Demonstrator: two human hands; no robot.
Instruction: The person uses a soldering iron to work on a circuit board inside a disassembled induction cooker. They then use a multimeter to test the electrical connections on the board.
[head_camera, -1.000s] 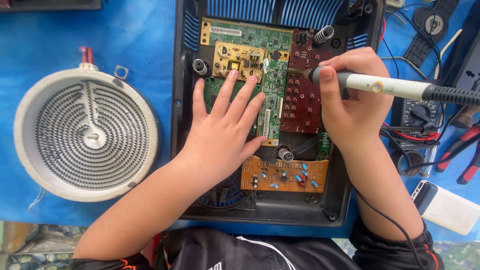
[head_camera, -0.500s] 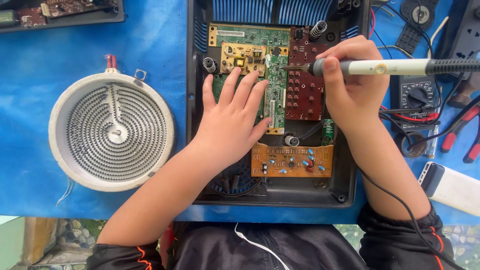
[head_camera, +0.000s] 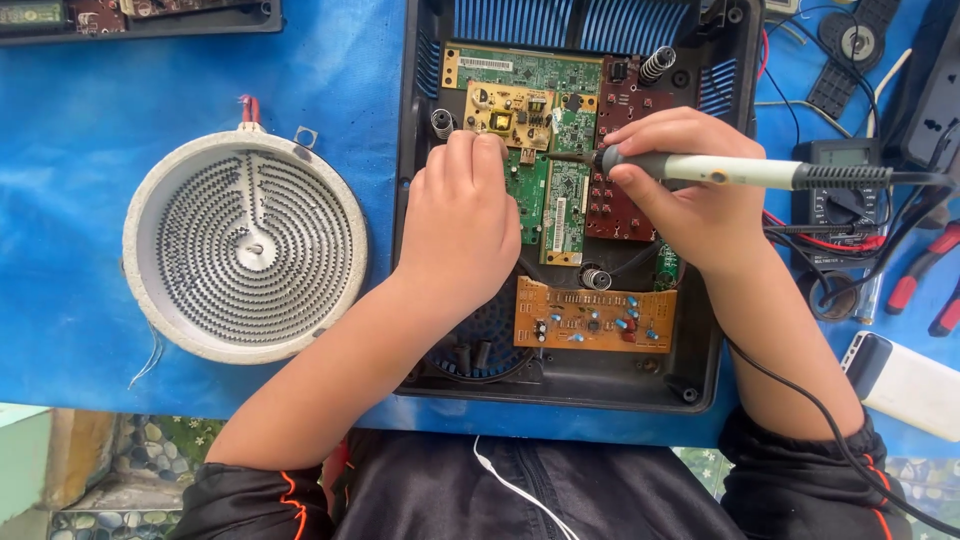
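Blue-covered worktable (head_camera: 90, 120) w/ repair gear laid out.
Centre: open black appliance housing (head_camera: 712, 330). Left: round coil heating element (head_camera: 245, 243). Right: multimeter (head_camera: 838, 190), red-handled pliers (head_camera: 915, 280), white power bank (head_camera: 905, 383), black power strip (head_camera: 935, 90). Top left: black tray w/ boards (head_camera: 140, 15).

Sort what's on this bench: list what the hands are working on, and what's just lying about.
In use: soldering iron in right hand; green circuit board under left hand; black appliance casing.

Lying about: round heating coil, multimeter, red-handled pliers, white power bank.

Two hands (head_camera: 462, 225), one soldering iron (head_camera: 740, 172), one heating coil (head_camera: 245, 255).
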